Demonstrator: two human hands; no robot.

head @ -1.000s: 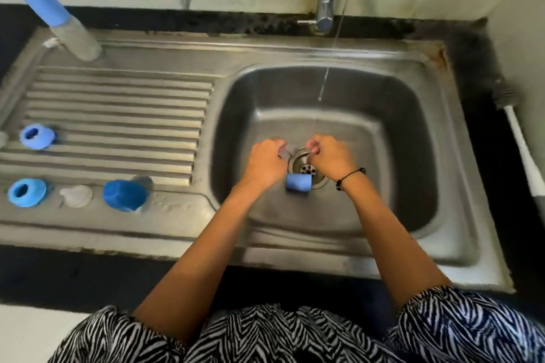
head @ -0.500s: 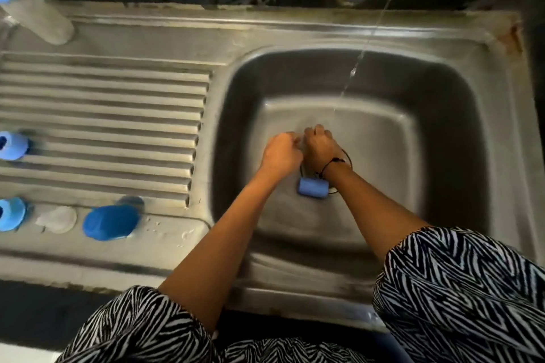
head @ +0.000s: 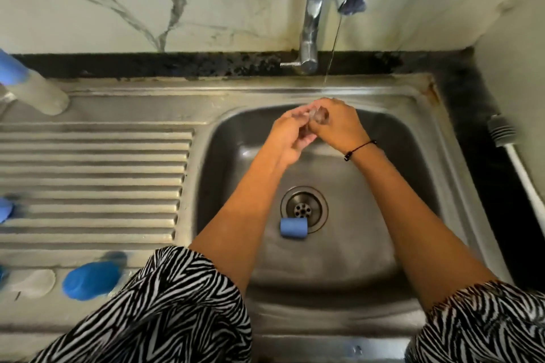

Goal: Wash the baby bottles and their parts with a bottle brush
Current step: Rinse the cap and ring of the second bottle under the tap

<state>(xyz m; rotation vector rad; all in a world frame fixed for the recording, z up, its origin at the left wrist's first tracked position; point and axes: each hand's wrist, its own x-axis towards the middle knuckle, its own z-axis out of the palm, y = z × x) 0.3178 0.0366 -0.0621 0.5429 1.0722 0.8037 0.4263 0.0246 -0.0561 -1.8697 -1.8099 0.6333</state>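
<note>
Both hands, left hand (head: 290,134) and right hand (head: 336,124), grip a small clear part (head: 317,115) under the faucet (head: 312,23) stream; blue ring (head: 293,227) lies well below by the drain (head: 303,209).

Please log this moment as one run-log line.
step: rinsing | both hands grip clear part under tap stream | blue piece beside drain

Above the sink (head: 436,174) basin's far rim, a small clear part (head: 319,114) sits blurred between both hands, its shape unreadable. On the drainboard left of the sink, a blue-capped bottle (head: 35,91) and a blue ring (head: 4,209) are cut by the edge (the blue cap (head: 91,280) nearer is smeared).
</note>
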